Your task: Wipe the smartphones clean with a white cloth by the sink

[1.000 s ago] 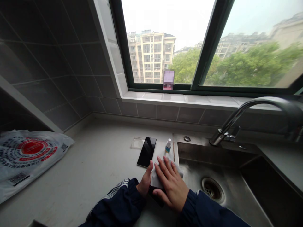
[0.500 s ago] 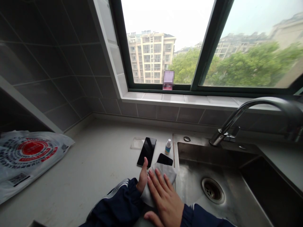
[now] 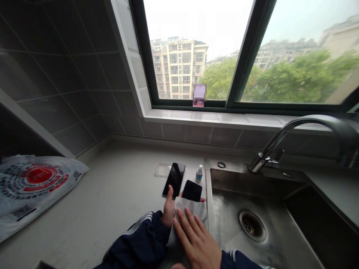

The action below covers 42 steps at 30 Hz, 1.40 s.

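The left hand (image 3: pixel 169 209) holds a black smartphone (image 3: pixel 192 190) from beneath, thumb raised; the open right hand (image 3: pixel 196 239) presses a white cloth (image 3: pixel 190 209) over its lower part. A second phone (image 3: pixel 174 179) lies on the counter (image 3: pixel 112 186) beside a blue-labelled bottle (image 3: pixel 199 173), its writing unreadable.

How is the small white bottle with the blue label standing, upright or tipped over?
Upright: the small white bottle stands on its base, cap pointing up.
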Tool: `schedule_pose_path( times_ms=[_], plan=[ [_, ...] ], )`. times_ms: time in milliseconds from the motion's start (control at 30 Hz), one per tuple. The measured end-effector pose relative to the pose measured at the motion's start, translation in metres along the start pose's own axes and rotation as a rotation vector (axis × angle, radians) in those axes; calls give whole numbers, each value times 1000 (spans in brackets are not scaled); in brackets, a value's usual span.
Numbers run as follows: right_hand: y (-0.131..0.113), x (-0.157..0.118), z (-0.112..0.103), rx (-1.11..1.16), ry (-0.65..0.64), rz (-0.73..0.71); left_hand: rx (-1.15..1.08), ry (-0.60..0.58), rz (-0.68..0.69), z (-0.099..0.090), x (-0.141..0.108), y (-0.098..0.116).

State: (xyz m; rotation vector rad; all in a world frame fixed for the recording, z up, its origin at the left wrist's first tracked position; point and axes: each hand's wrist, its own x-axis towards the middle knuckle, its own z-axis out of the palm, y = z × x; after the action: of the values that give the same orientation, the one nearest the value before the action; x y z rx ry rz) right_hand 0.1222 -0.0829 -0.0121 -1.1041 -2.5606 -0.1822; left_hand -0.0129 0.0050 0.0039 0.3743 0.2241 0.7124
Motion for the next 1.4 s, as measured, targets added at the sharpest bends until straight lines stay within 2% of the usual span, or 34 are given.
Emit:
schedule_pose_path(
  times_ms=[200,500,633,767,1033,1233,1400],
  plan=[
    [7,-7,-2,-42,-25,-46,9,66,33,-1,-1,1],
    [13,-13,-9,-84,-19,-48,-1,74,39,3,-2,2],
    [15,-12,-13,-51,-68,-17,-12,70,52,3,-1,1],
    [17,-8,-21,17,-151,61,-56,36,54,1,2,-1],
    [33,13,-35,48,-234,272,-66,-145,7,0,3,-5],
    [44,23,-31,21,-209,366,-2,-195,23,1,6,-11],
    [39,22,-29,23,-168,347,10,-198,20,1,5,-16]
  ],
)
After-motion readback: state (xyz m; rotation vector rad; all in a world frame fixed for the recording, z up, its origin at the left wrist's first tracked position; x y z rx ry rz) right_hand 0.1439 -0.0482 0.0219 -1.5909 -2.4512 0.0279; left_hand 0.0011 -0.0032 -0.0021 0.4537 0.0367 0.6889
